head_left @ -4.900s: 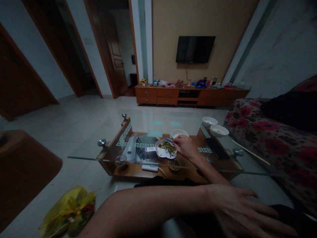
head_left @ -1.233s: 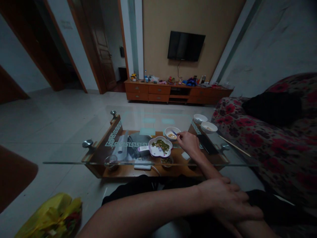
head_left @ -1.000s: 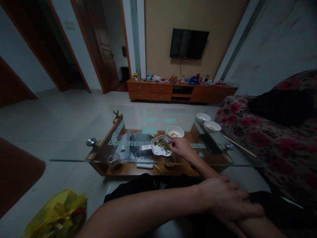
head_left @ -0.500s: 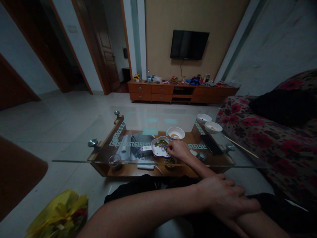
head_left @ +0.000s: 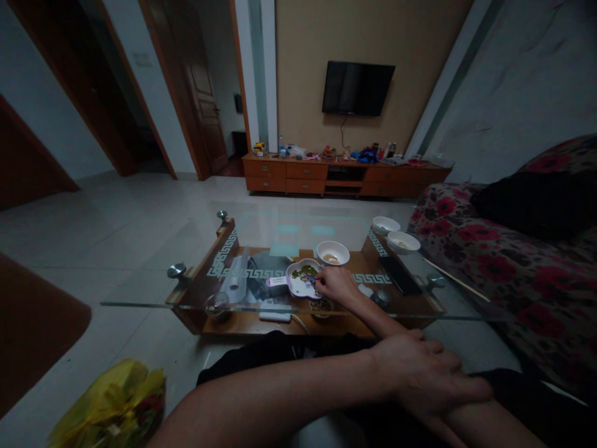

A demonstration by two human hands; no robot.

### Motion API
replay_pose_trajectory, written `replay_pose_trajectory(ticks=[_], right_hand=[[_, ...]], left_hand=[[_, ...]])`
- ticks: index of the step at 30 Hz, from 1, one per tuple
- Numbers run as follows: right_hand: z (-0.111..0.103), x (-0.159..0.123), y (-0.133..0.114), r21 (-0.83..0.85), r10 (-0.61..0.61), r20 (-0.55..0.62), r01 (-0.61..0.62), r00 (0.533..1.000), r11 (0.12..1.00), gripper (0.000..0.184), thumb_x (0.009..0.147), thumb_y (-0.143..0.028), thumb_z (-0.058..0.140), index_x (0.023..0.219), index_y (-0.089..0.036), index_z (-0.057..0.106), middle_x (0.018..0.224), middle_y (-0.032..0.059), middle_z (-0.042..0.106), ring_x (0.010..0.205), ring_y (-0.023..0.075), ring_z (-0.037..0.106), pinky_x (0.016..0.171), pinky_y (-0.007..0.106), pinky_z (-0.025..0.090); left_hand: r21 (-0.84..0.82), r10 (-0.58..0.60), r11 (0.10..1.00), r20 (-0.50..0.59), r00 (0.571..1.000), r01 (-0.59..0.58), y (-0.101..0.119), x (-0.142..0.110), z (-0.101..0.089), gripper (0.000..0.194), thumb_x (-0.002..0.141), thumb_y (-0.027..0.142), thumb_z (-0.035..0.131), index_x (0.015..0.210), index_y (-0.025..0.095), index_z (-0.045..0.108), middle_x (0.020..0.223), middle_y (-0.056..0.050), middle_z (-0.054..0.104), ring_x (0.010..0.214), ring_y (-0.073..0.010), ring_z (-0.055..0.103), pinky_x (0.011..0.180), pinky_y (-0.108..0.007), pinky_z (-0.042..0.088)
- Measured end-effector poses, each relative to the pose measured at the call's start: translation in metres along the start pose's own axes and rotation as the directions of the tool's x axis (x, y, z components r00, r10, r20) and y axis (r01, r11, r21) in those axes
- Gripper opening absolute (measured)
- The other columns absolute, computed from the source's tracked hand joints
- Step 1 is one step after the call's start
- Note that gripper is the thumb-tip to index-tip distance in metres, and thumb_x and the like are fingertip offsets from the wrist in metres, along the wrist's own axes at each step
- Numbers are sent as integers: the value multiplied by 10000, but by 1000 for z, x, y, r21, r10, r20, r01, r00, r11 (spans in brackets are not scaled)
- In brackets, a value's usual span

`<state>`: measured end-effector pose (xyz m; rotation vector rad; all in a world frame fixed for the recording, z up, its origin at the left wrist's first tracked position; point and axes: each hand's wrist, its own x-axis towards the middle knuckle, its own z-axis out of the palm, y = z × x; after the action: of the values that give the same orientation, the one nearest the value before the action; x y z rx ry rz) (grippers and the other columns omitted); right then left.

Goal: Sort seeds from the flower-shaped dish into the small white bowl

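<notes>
Near the glass table's front edge, the right hand pinches a small blue tool whose tip points left into the scalloped dish of green bits, while the left hand lies flat on the right forearm.

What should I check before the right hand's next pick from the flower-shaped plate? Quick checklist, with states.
1. Right hand at the flower-shaped plate: ok.
2. Blue tool tip over the green bits: ok.
3. A bit caught in the tool: cannot tell, too small and dark.
4. White bowl just beyond the plate, nothing covering it: ok.
5. Left hand off the glass table, resting on the right forearm: ok.
6. Plate sitting flat on the glass: ok.
</notes>
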<state>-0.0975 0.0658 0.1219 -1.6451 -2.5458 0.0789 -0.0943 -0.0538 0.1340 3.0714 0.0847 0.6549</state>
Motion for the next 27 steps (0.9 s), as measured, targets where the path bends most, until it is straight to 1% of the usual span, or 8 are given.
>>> replay_pose_trajectory(ticks=[3, 8, 13, 18, 20, 23, 25, 27], right_hand=[[2, 0, 1, 3, -5, -5, 5, 1000, 1000, 247, 902, -259, 594, 909, -238, 840, 849, 68, 795, 755, 195, 705, 651, 263, 438], [3, 1, 2, -1, -27, -10, 27, 1000, 1000, 255, 913, -260, 585, 910, -234, 838, 890, 72, 800, 787, 200, 715, 655, 261, 440], [3, 1, 2, 13, -9, -11, 9, 1000, 1000, 250, 918, -268, 595, 938, -252, 843, 890, 61, 802, 790, 200, 717, 652, 259, 434], [0, 1, 3, 42, 18, -16, -18, 1000, 999, 246, 929, -294, 602, 947, -272, 846, 884, 49, 800, 801, 197, 711, 656, 253, 423], [-5, 0, 4, 39, 32, -41, -31, 999, 999, 254, 938, -299, 596, 974, -267, 845, 935, 55, 804, 832, 198, 716, 661, 254, 421], [-14, 0, 11, 41, 80, -129, -75, 988, 996, 289, 966, -300, 573, 1089, -262, 831, 1049, 59, 805, 905, 204, 729, 685, 262, 428], [-20, -1, 18, 43, 145, -194, -139, 970, 989, 307, 984, -309, 556, 1138, -265, 818, 1092, 60, 803, 942, 210, 733, 692, 264, 433], [-23, -2, 25, 25, 220, -224, -220, 949, 975, 311, 994, -319, 545, 1131, -262, 819, 1099, 72, 803, 953, 220, 735, 687, 265, 436]], left_hand=[[10, -5, 1000, -16, 1000, 5, 0, -1, 2, 499, 996, 574, 544, 1316, 193, 508, 1021, -49, 595, 943, -272, 616, 715, -417, 445], [29, 4, 1000, -22, 1000, -3, 0, -1, 3, 499, 977, 562, 593, 1304, 188, 546, 1048, -61, 611, 971, -269, 617, 729, -412, 451], [18, -3, 1000, -16, 1000, 3, 0, -2, 3, 509, 986, 577, 571, 1319, 194, 535, 1060, -55, 618, 987, -264, 619, 734, -419, 461], [39, 1, 999, -61, 998, 2, 0, -2, 8, 533, 969, 577, 588, 1334, 194, 529, 1051, -52, 616, 978, -268, 620, 748, -412, 450], [43, 12, 999, -45, 999, -10, 1, -1, 5, 526, 964, 561, 597, 1333, 190, 546, 1040, -55, 616, 972, -271, 623, 757, -412, 447], [35, 28, 999, 16, 999, -28, 4, 3, -4, 521, 967, 519, 601, 1364, 182, 564, 1050, -69, 624, 987, -279, 631, 783, -421, 452], [8, 34, 999, 52, 998, -34, 5, 5, -9, 511, 971, 481, 602, 1386, 184, 569, 1084, -77, 631, 1022, -280, 633, 813, -424, 458], [-19, 42, 999, 79, 996, -41, 5, 8, -11, 498, 972, 454, 600, 1391, 186, 575, 1112, -82, 636, 1047, -279, 631, 851, -430, 462]])
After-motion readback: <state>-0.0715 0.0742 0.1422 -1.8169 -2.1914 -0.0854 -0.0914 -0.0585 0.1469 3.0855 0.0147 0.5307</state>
